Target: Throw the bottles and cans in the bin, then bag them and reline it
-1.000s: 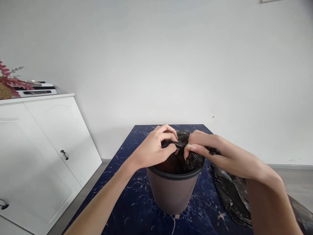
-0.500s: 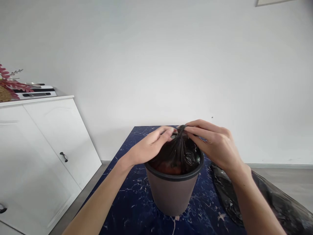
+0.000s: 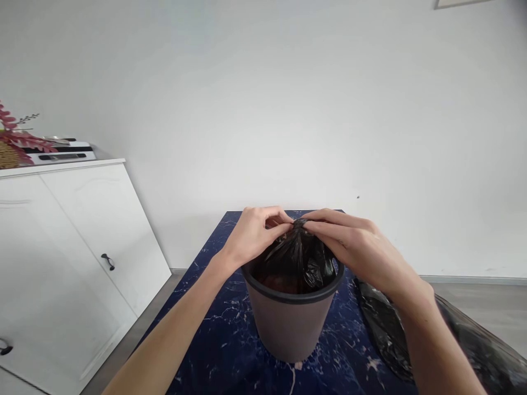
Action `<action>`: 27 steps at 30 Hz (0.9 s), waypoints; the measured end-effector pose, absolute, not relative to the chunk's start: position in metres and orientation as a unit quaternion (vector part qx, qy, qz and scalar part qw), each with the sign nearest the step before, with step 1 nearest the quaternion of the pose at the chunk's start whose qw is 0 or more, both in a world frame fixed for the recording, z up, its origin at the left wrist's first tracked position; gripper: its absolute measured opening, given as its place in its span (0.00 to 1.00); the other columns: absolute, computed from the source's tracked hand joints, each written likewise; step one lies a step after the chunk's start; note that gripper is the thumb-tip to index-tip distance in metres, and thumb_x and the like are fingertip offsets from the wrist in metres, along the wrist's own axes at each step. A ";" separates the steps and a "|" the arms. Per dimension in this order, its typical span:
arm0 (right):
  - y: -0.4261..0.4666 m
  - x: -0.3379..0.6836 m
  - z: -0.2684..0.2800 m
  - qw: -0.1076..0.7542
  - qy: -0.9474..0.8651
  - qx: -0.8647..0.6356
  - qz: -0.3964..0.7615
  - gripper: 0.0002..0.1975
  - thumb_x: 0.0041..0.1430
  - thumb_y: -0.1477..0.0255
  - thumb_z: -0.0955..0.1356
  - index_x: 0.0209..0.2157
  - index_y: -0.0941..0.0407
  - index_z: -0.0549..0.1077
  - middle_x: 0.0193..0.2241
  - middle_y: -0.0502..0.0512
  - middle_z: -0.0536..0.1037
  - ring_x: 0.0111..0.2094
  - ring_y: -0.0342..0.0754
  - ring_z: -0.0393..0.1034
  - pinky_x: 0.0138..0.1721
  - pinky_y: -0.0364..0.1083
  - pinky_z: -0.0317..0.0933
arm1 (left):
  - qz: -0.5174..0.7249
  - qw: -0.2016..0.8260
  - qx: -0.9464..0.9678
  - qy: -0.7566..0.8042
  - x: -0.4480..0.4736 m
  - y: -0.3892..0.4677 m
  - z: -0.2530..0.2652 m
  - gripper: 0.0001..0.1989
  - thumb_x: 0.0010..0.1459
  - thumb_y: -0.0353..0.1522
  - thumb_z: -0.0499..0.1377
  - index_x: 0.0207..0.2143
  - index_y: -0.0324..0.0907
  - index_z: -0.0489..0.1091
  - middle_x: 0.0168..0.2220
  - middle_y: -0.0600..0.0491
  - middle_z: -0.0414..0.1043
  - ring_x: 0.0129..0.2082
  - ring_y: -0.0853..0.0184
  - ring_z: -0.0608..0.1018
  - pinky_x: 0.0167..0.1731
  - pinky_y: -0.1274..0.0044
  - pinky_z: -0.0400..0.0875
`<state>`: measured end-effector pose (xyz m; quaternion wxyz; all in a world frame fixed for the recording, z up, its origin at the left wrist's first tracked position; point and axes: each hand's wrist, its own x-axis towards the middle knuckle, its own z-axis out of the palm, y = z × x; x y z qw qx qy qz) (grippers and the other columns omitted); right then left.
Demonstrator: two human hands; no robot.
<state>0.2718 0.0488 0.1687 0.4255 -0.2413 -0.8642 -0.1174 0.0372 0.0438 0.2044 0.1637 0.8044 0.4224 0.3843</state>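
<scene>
A brown-grey trash can (image 3: 291,326) with a black rim stands upright on a dark blue marbled table. Inside it is a black garbage bag (image 3: 302,255), its top gathered into a twisted bunch just above the rim. My left hand (image 3: 257,233) pinches the bunch from the left, thumb and fingers closed on the plastic. From the right, my right hand (image 3: 354,236) grips the same gathered top with its fingertips. Both sets of fingertips nearly meet at the twist. What the bag contains is hidden.
More black plastic bag material (image 3: 385,323) lies on the right side of the table (image 3: 218,351), partly behind my right forearm. A white cabinet (image 3: 82,263) stands at left, with a pink plant (image 3: 28,144) and a white device (image 3: 66,156) on top. The wall is close behind.
My left hand has shifted from loosely beside the twist to pinching it. The gathered top sits slightly lower and further left, and my right hand has followed it.
</scene>
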 end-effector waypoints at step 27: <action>0.041 0.293 0.174 0.370 -0.863 -0.345 -0.008 0.11 0.75 0.63 0.68 0.36 0.51 0.73 0.32 0.51 0.81 0.30 0.46 0.73 0.28 0.46 0.63 | 0.187 -0.059 0.857 0.476 -0.008 0.048 0.212 0.08 0.71 0.36 0.59 0.38 0.45 0.75 0.44 0.51 0.80 0.45 0.59 0.79 0.44 0.68 0.69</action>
